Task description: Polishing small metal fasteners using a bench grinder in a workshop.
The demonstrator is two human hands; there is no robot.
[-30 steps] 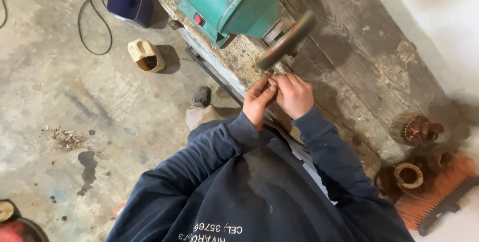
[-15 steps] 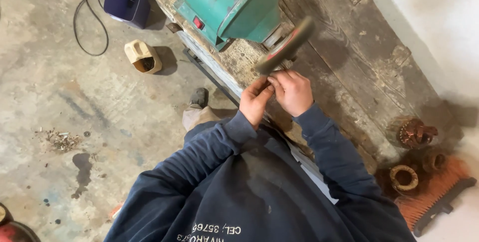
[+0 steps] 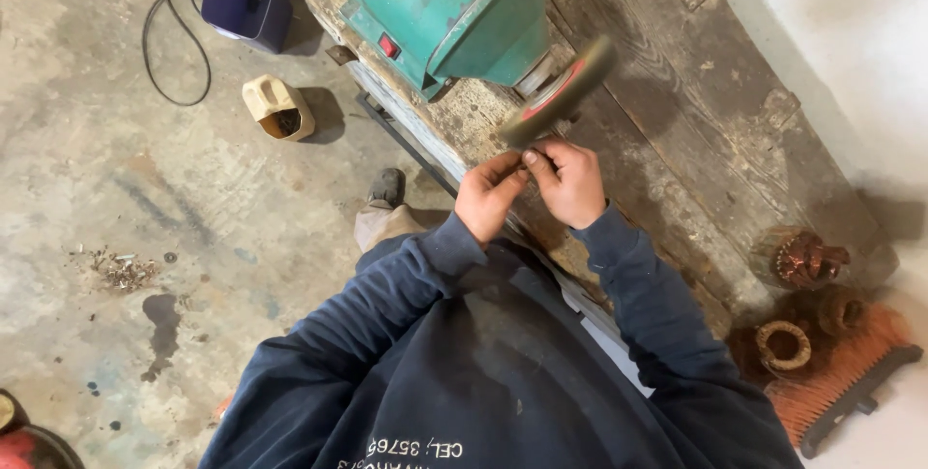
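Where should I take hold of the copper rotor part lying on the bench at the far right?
Take the copper rotor part by its ribbed round body, with one of the hands coming down from above and the fingers either side. It lies tilted near the edge of the wooden bench, apart from the grinder's wheel, with open bench around it. Its pointed end looks awkward to pinch.

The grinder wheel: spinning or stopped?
Spinning, most likely: the wheel is smeared with blur while the green grinder beside it looks sharp. Both hands are just below it.
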